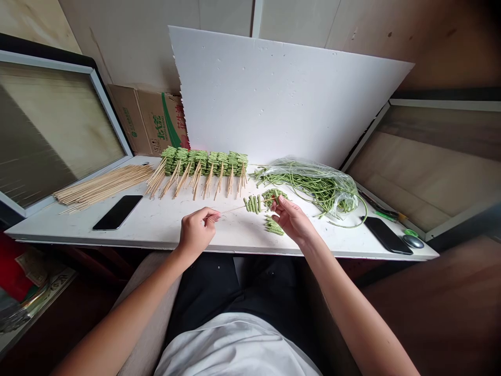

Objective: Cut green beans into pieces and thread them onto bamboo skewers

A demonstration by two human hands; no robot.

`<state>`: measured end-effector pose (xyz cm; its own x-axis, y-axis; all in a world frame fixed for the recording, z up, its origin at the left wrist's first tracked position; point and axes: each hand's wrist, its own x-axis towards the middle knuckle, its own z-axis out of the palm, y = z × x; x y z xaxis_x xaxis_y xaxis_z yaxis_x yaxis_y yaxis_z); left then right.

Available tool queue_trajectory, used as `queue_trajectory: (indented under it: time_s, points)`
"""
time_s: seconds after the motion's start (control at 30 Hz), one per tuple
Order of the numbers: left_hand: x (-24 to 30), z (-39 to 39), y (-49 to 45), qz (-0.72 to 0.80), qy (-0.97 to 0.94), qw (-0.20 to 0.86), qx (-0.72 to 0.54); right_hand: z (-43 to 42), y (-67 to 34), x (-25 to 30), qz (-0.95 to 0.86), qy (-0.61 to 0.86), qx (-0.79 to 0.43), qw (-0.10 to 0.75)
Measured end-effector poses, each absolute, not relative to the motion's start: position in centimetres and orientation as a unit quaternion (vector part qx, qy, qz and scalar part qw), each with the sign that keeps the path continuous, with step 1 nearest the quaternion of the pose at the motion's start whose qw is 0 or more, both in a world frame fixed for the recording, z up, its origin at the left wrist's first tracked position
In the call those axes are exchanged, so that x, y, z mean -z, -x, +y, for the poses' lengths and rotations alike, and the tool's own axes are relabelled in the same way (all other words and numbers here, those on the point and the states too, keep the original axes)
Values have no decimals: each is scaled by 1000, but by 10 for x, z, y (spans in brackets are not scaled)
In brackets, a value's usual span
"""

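1. Left hand (199,230) pinches a thin pale wooden skewer (235,209); right hand (290,218) pinches a short green bean piece (276,196) near its tip.
2. The skewer lies crosswise between them, threaded bean pieces (252,204) nearer the right.

skewers (105,184): matt wood | bag (323,177): glossy plastic | carton (146,119): matt cardboard | phone (118,212): smooth, glossy | shirt (237,347): creased cloth

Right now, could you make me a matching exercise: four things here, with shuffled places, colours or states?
1. left hand
2. loose bare sticks
3. long beans
4. cardboard box

A. partly under clear plastic
B. brown, with green and red print
C. holding a skewer's bare end
D. piled at the table's left end

Pairs: 1-C, 2-D, 3-A, 4-B
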<state>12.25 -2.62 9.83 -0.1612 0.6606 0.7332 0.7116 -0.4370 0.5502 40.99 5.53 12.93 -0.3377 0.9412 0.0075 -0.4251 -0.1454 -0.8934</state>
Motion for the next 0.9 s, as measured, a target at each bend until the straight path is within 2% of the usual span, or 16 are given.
queue_trajectory:
  time_s: [0.57, 0.9]
  points:
    - [-99, -28, -124, -537, 645, 18, 543, 55, -410, -130, -447, 315, -678, 491]
    - [-102, -32, -128, -538, 642, -10, 546, 55, -404, -127, -516, 353, -512, 590]
